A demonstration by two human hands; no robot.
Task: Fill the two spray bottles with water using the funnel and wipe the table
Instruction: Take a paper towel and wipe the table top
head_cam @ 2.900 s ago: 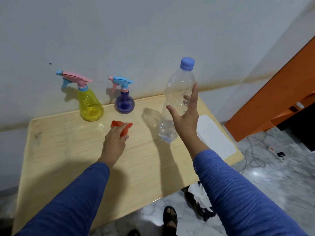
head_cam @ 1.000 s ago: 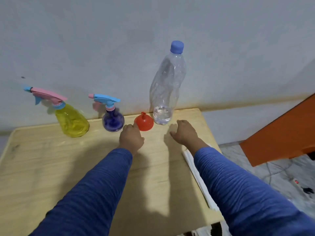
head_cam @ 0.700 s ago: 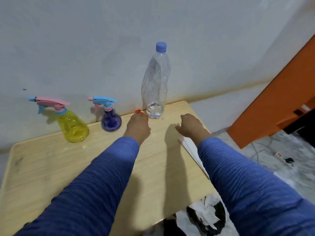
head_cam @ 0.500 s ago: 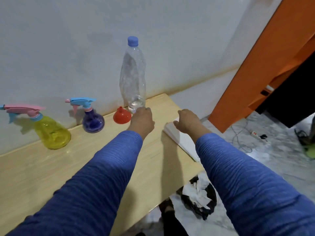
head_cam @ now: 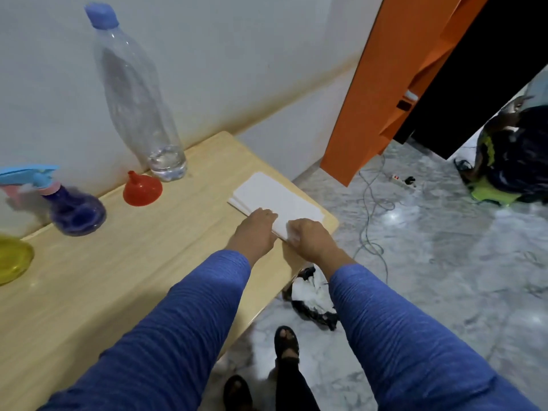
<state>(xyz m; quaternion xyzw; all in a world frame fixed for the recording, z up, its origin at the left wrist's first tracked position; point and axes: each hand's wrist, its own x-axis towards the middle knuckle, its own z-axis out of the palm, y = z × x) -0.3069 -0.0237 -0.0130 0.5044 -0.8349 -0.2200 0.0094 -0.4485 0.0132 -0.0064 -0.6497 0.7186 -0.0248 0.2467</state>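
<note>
Resting on the near end of a flat white stack of folded tissue point(head_cam: 277, 200), both hands meet at the table's right corner. The left hand point(head_cam: 256, 229) lies knuckles up with fingers curled down against the stack's near left edge. The right hand point(head_cam: 308, 237) is closed over the near corner; whether it pinches a sheet cannot be told. Ribbed blue sleeves point(head_cam: 400, 345) cover both forearms. The table point(head_cam: 124, 262) is pale wood-grain laminate with a rounded corner. Farther left, a red plastic funnel point(head_cam: 142, 189) stands mouth down, spout up. Just behind it a tall clear plastic bottle point(head_cam: 135, 96) with a blue cap holds a little water. A round purple spray bottle point(head_cam: 75, 210) and, at the frame's edge, a yellow spray bottle point(head_cam: 12, 258) stand leftmost.
</note>
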